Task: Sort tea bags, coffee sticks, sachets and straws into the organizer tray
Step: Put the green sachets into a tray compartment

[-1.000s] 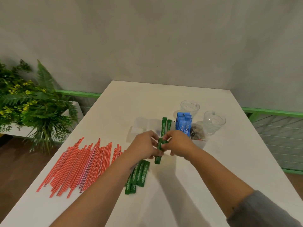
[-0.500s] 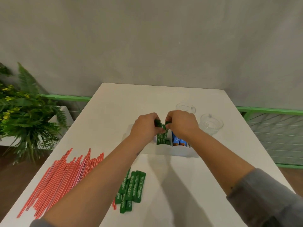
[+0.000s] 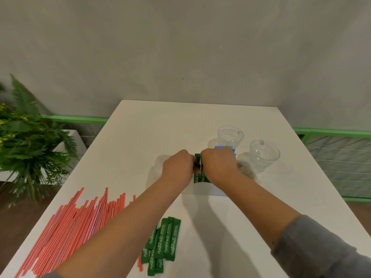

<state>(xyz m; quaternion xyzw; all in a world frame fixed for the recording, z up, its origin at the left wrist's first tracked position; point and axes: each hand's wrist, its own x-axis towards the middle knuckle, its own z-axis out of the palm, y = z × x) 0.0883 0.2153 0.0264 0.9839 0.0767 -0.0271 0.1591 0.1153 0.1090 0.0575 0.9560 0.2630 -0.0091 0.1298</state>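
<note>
Closest to the camera, a loose pile of green sachets (image 3: 162,244) lies flat on the white desk (image 3: 230,227), right beside the left forearm. Just left of those there's a big spread of red straws (image 3: 80,223) fanned out along the desk's left edge.

Further in, both hands meet over the white organizer tray (image 3: 202,189). The left hand (image 3: 179,166) and right hand (image 3: 217,164) have their fingers curled in, pinching a small bunch of upright green sticks (image 3: 198,169) between them, standing in the tray. Some blue sachets (image 3: 222,147) peek out behind the right hand; can't tell which slot they're in.

Past that, 2 clear glass cups (image 3: 264,155) sit on the desk, right of the tray. A leafy plant (image 3: 26,141) is off to the far left, past the desk.
</note>
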